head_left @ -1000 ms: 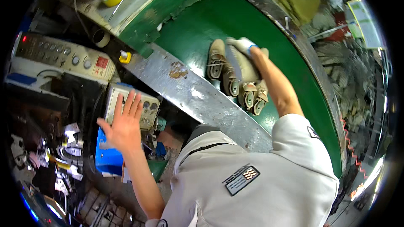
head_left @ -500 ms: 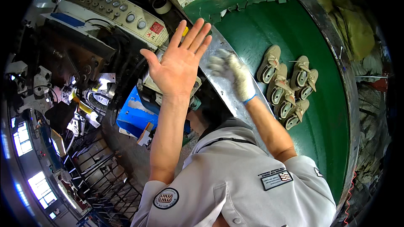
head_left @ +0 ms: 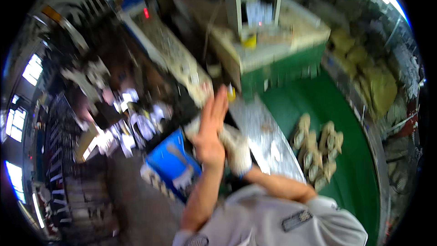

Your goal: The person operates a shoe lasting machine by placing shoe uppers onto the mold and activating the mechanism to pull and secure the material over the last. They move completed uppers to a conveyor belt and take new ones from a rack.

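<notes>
Left grip [head_left: 210, 139], bare, is straightened with nothing visible in it; white-gloved right grip [head_left: 237, 150], half hidden beside it, cannot be judged. Rightward: bright windows [head_left: 32, 70], scuffed metal ledge [head_left: 260, 117], beige shoes [head_left: 310, 144] on the green table [head_left: 356, 173].

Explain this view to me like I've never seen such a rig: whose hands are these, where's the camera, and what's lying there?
There is no robot here, just a person's own hands, seen from the left of two fisheye cameras worn on the head, so straight edges bend. The bare left hand is held out open. The pale-gloved right hand is partly behind it; blur hides whether they touch. I see nothing held in either. To the right, tan shoes lie clustered on a green surface bordered by a grey metal strip.
</notes>
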`<state>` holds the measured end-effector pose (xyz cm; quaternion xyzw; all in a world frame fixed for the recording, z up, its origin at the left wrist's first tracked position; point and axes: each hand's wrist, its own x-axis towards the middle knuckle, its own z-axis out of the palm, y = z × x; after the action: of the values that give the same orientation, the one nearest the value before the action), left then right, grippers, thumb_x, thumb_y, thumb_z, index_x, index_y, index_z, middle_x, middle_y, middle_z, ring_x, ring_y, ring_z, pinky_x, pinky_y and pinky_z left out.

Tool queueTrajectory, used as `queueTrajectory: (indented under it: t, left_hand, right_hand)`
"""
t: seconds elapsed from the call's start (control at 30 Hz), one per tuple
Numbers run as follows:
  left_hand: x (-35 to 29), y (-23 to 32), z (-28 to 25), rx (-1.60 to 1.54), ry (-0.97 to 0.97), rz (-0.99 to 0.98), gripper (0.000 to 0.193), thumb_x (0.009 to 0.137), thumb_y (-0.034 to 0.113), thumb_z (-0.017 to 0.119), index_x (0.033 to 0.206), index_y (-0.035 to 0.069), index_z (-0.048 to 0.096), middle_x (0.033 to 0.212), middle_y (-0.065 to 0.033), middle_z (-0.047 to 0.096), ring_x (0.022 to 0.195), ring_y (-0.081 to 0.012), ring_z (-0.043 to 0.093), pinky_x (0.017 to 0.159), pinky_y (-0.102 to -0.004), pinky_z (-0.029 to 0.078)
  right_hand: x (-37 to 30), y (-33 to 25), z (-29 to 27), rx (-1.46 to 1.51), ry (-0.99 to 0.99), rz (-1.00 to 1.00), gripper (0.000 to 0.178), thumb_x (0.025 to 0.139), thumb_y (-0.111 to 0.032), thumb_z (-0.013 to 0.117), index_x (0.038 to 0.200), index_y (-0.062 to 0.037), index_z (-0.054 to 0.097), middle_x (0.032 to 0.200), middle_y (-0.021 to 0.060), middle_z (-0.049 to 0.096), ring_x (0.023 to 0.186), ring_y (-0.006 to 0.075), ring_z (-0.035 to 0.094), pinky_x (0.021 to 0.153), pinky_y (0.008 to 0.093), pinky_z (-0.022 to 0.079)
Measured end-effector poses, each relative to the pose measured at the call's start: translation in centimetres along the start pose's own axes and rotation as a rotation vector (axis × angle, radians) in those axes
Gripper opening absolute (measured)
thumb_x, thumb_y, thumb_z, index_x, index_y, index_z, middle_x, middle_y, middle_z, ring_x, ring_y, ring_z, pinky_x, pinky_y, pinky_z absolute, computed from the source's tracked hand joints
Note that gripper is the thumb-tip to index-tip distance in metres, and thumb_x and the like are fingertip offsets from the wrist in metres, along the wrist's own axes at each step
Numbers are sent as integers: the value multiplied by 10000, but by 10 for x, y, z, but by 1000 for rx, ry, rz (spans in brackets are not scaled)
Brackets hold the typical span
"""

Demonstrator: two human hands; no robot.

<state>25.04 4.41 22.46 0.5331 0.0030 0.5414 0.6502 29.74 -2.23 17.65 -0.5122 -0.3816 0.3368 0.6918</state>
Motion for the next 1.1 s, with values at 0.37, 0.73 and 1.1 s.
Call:
queueTrajectory:
  t: [0.37,0.73,1.1]
  left_hand:
    - [-12,61,-40,-126,132,-2,1039,942,807,260,1546,-35,341,1584,-309,326,1482,-458,309,1227,-553,192]
    - [-76,100,-130,356,355,-196,445,1067,306,512,1310,-53,610,982,-218,753,834,-292,749,726,-381,594]
    - [-203,72,-153,1535,583,-389,269,945,275,672,993,22,748,918,-191,744,823,-385,706,735,-451,551]
  right_hand:
    - [-2,2,58,115,-166,346,413,1014,-334,640,1210,26,683,1042,67,702,905,100,586,747,302,510]
    - [-47,48,12,295,-170,633,343,946,-200,736,1168,58,701,793,65,699,656,132,649,605,258,530]
    - [-52,84,-5,-88,-270,674,300,912,-294,771,938,5,762,633,-13,606,521,80,511,486,264,390]
